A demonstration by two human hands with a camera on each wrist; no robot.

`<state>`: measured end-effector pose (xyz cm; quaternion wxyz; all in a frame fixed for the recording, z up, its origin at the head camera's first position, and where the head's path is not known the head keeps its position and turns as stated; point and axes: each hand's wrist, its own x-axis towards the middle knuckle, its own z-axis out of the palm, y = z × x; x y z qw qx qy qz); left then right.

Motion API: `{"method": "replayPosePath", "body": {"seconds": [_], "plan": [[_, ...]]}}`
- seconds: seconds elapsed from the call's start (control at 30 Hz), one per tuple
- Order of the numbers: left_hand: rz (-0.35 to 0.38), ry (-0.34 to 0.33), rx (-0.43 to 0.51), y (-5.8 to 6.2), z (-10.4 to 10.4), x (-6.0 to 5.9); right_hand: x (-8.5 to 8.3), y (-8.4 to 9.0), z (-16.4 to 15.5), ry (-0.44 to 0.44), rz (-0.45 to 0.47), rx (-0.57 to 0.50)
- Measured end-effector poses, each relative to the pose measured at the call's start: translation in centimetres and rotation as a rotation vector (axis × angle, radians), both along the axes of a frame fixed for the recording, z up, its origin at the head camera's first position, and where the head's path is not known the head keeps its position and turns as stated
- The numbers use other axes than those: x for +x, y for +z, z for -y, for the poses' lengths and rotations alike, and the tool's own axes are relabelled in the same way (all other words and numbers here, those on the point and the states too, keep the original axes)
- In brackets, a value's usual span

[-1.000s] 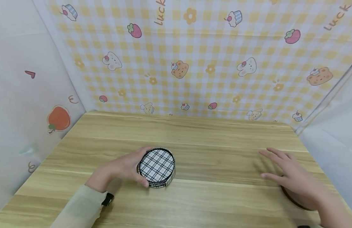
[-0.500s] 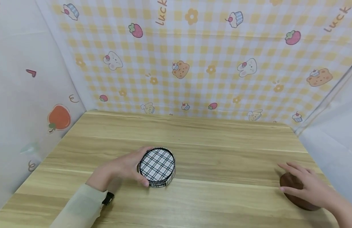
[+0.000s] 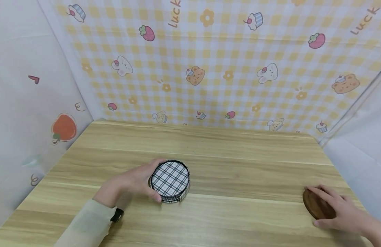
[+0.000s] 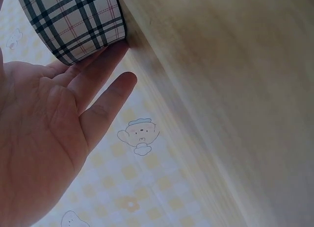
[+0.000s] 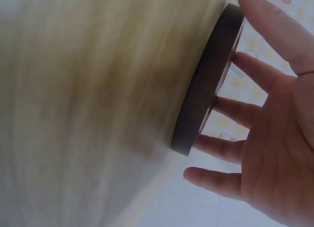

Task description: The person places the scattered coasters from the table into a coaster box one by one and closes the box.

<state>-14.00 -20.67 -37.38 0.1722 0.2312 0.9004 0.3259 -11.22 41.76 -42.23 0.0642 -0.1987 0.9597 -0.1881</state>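
Observation:
Left of the table's middle stands a round box (image 3: 170,179) with a black-and-white plaid lid and black rim. My left hand (image 3: 139,181) holds it from the left, thumb on its near side and fingers round the far side. The plaid side wall shows in the left wrist view, the left fingers (image 4: 100,70) against its lower edge. Over at the right lies a dark brown round wooden disc (image 3: 315,206). My right hand (image 3: 345,211) spans it from the right, partly hiding it. In the right wrist view its fairly straight fingers (image 5: 235,109) touch the disc's face.
Both things stand on a light wood-grain table (image 3: 233,161). A yellow checked cloth (image 3: 227,55) with cartoon prints hangs along the back. White printed sheets close off the left (image 3: 23,113) and right (image 3: 363,137) sides.
My right hand has moved right and toward the near edge, coming from above and beside the wooden disc to touch it. The left hand and plaid box have stayed in place.

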Motion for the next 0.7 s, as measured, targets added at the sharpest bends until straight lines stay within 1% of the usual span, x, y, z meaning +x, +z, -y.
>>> {"method": "replayPosePath", "body": {"seconds": [0.17, 0.3, 0.4, 0.53, 0.7], "plan": [[-0.004, 0.001, -0.001, -0.06, 0.04, 0.00, -0.01, -0.20, -0.07, -0.008, -0.012, 0.017], [-0.005, 0.003, -0.003, -0.13, 0.07, 0.00, -0.27, -0.06, -0.02, -0.010, -0.049, 0.043], [-0.007, 0.006, -0.004, -0.15, 0.10, 0.01, -0.34, 0.08, 0.02, -0.013, -0.046, 0.048], [-0.011, -0.002, 0.001, -0.20, 0.12, -0.05, -0.43, 0.34, 0.19, -0.021, -0.015, 0.057], [-0.016, -0.012, 0.002, -0.22, 0.15, -0.12, -0.63, 0.74, 0.72, -0.016, -0.025, 0.068]]}}
